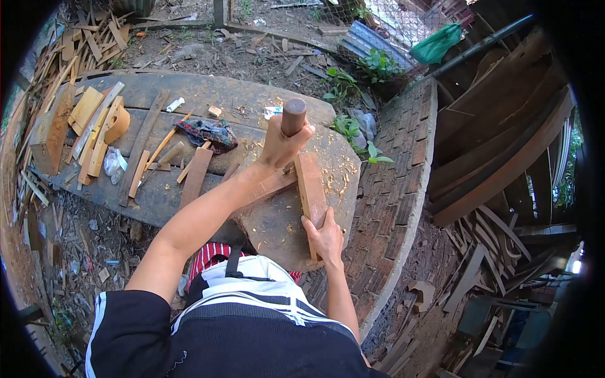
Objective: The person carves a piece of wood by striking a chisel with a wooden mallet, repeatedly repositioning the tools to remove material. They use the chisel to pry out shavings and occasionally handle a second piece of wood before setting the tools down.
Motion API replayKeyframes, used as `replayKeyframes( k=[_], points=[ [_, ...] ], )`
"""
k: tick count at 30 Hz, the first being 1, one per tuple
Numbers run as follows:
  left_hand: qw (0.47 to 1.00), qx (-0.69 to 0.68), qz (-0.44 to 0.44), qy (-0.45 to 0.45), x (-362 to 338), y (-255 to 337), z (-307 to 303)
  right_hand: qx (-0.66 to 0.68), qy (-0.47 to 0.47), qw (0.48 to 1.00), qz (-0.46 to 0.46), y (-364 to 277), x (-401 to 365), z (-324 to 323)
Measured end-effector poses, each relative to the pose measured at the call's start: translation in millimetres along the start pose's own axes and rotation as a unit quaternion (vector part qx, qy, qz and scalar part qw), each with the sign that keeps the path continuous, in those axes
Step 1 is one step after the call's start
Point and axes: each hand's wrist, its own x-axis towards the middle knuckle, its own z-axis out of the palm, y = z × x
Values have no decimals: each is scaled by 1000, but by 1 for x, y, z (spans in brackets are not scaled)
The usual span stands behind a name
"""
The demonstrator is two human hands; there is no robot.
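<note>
My left hand (285, 143) is closed around a thick round piece of dark wood (293, 118), its flat end pointing up toward me. What lies under that fist is hidden. My right hand (325, 235) grips the near end of a long squared wooden block (311, 189), thumb on one side and fingers on the other. The block stretches away from me over the worktable (277, 233), its far end just beside my left fist. A brown board (272, 187) lies diagonally under my left forearm, its end close to the block.
Curly wood shavings (337, 179) cover the table's right part. Further left lie a plaid cloth (210, 134), wooden strips (146, 142), a wooden plane-like piece (117, 123) and a large block (52, 132). A low brick wall (396, 189) stands at the right, with curved timbers (510, 160) beyond.
</note>
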Motion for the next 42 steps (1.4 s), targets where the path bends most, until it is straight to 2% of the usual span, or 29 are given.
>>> replayKeyframes(
  k=[3,16,18,19,20,21,23,24,25,26,27,29,30,31,32,33,35,36,37,38,39,40,41,42],
  points=[
    [999,26,27,1,2,-2,1,-4,8,1000,-6,2,0,2],
    [998,60,17,12,0,0,17,1,4,1000,-3,3,1,2],
    [989,123,81,-18,-4,-2,22,2,7,1000,0,3,2,2],
    [989,122,84,-17,-4,-3,25,1,8,1000,-2,3,2,-1],
    [988,128,84,-28,-4,-5,27,70,4,998,-4,2,3,-7],
    [987,134,82,-37,-3,-5,27,138,-3,990,-7,2,4,-12],
    [985,151,72,-36,-2,-5,23,270,48,961,-25,-2,3,-27],
    [987,146,66,-25,-3,0,25,319,100,938,-86,-8,1,-40],
    [988,139,59,-17,-5,2,26,367,126,919,-75,-36,-13,-69],
    [985,164,49,-28,-3,-3,22,376,202,892,-150,-45,-18,-89],
    [985,161,46,-33,-5,-2,24,374,205,893,-145,-54,-27,-104],
    [984,158,55,-57,-6,3,29,473,269,797,-261,-68,-40,-124],
    [984,155,59,-61,-5,5,32,471,274,796,-263,-65,-39,-124],
    [982,160,75,-62,-7,6,36,330,229,878,-261,-61,-37,-123],
    [980,165,89,-61,-11,8,39,178,176,936,-249,-58,-38,-123],
    [980,164,91,-60,-14,4,40,177,177,935,-251,-57,-41,-125],
    [980,159,83,-89,-11,-8,37,107,106,975,-162,-61,-43,-132],
    [974,170,135,-70,-11,-9,39,155,159,951,-217,-59,-46,-136],
    [975,170,126,-67,-16,-11,39,154,151,953,-213,-57,-53,-139],
    [968,190,129,-98,-17,-12,40,280,211,903,-249,-55,-58,-144],
    [960,208,133,-134,-17,-12,43,400,270,831,-278,-54,-62,-146],
    [964,195,136,-123,-18,-8,49,502,284,762,-294,-61,-61,-138],
    [963,193,138,-127,-20,-11,52,501,288,761,-295,-60,-60,-136],
    [963,194,145,-119,-21,-17,54,361,210,884,-208,-56,-57,-133]
  ],
)
